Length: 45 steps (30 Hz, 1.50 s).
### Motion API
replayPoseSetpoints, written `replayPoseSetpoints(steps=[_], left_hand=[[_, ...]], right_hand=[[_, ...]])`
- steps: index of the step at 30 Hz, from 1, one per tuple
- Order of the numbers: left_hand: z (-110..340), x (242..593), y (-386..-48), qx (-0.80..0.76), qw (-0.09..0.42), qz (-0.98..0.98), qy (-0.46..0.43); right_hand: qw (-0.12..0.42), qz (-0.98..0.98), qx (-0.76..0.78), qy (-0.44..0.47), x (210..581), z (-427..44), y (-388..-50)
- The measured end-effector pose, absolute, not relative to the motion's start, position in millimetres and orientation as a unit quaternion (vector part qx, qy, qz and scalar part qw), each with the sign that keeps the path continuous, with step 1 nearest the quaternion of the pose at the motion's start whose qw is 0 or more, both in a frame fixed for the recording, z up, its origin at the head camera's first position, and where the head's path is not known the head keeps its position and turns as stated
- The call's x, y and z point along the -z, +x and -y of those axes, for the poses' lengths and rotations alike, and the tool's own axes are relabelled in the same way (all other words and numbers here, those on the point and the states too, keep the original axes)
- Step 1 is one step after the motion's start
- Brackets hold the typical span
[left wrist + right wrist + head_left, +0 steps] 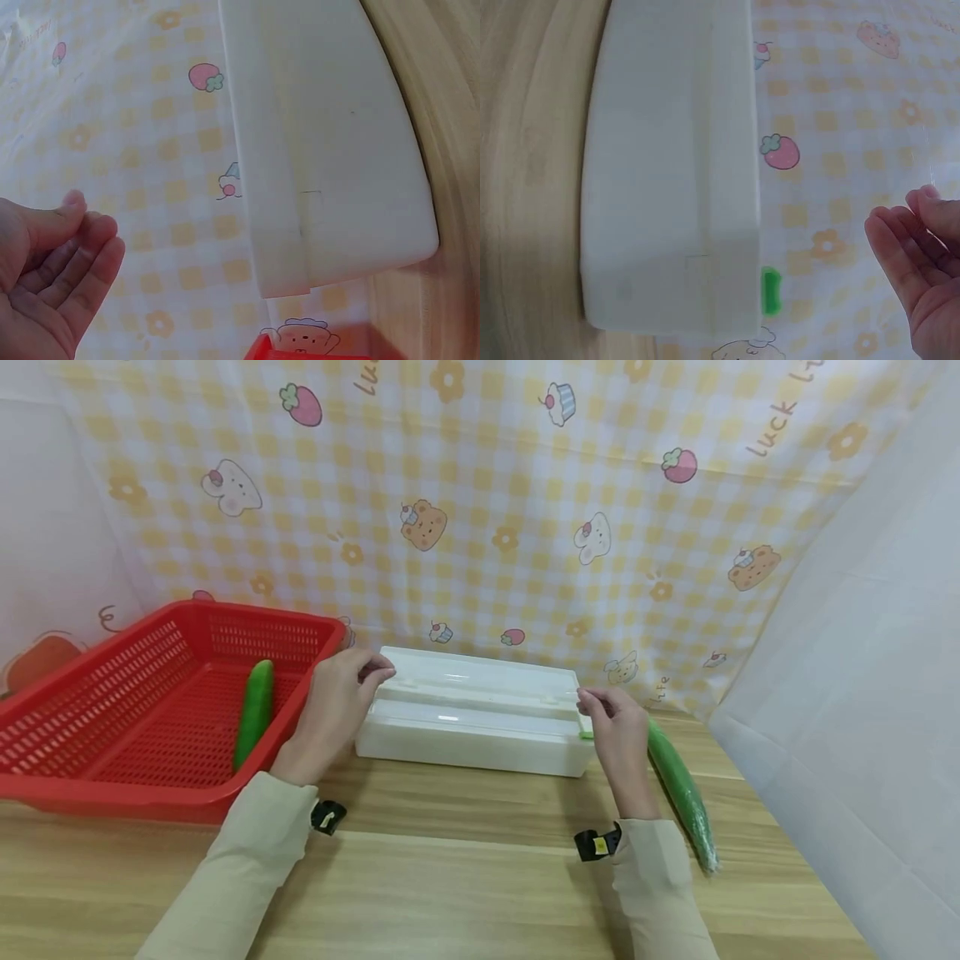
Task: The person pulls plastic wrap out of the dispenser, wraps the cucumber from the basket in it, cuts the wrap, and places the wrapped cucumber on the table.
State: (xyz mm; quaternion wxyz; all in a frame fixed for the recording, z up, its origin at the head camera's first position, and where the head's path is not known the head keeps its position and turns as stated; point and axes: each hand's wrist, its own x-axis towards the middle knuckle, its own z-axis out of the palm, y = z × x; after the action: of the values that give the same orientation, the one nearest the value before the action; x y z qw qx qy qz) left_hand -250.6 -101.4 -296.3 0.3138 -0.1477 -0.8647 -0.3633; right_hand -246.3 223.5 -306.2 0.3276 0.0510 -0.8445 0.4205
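A white film dispenser box (468, 750) stands near the patterned cloth, a green piece (586, 735) at its right end. Above its left end, my left hand (333, 710) pinches thumb against fingertips; my right hand (624, 739) does the same above the right end. Clear film (931, 154) shows only as faint streaks at the right fingertips in the right wrist view, and is barely visible between the hands. In the left wrist view my left hand (60, 277) is beside the box (345, 150), not touching it.
A red basket (146, 795) at the left holds a cucumber (256, 710). Another cucumber (681, 785), wrapped in clear film, lies on the wooden table (450, 893) right of my right hand. The patterned cloth (480, 485) hangs behind the box.
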Motion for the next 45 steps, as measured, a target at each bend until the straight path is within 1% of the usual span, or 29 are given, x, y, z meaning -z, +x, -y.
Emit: replayPoseSetpoints(steps=[4, 7, 16, 19, 24, 28, 30, 36, 45], left_hand=[[101.9, 290.1, -250.9, 0.379, 0.323, 0.856, -0.140], [103.1, 282.5, -253.3, 0.380, 0.316, 0.859, -0.136], [105.2, 248.3, -266.4, 0.364, 0.261, 0.886, -0.120], [104.0, 235.8, -273.2, 0.362, 0.233, 0.896, -0.110], [102.1, 215.8, -280.8, 0.372, 0.191, 0.904, -0.094], [101.1, 202.1, -285.2, 0.376, 0.180, 0.905, -0.086], [101.2, 196.3, -286.8, 0.378, 0.185, 0.903, -0.088], [102.6, 183.6, -288.1, 0.375, 0.226, 0.894, -0.096], [101.2, 176.1, -284.6, 0.376, 0.271, 0.882, -0.082]], right_hand=[[0.337, 0.841, -0.419, 0.062, 300.5, -224.2, -244.2], [0.325, 0.844, -0.422, 0.067, 293.3, -226.2, -245.7], [0.279, 0.869, -0.406, 0.049, 264.8, -232.7, -261.0], [0.262, 0.873, -0.410, 0.043, 255.1, -234.3, -264.4], [0.251, 0.873, -0.416, 0.039, 237.2, -236.2, -269.2], [0.243, 0.878, -0.411, 0.037, 223.1, -237.6, -271.8], [0.243, 0.879, -0.408, 0.035, 216.5, -237.6, -272.1], [0.262, 0.872, -0.412, 0.030, 202.6, -234.7, -271.7], [0.278, 0.858, -0.429, 0.052, 191.3, -232.7, -268.5]])
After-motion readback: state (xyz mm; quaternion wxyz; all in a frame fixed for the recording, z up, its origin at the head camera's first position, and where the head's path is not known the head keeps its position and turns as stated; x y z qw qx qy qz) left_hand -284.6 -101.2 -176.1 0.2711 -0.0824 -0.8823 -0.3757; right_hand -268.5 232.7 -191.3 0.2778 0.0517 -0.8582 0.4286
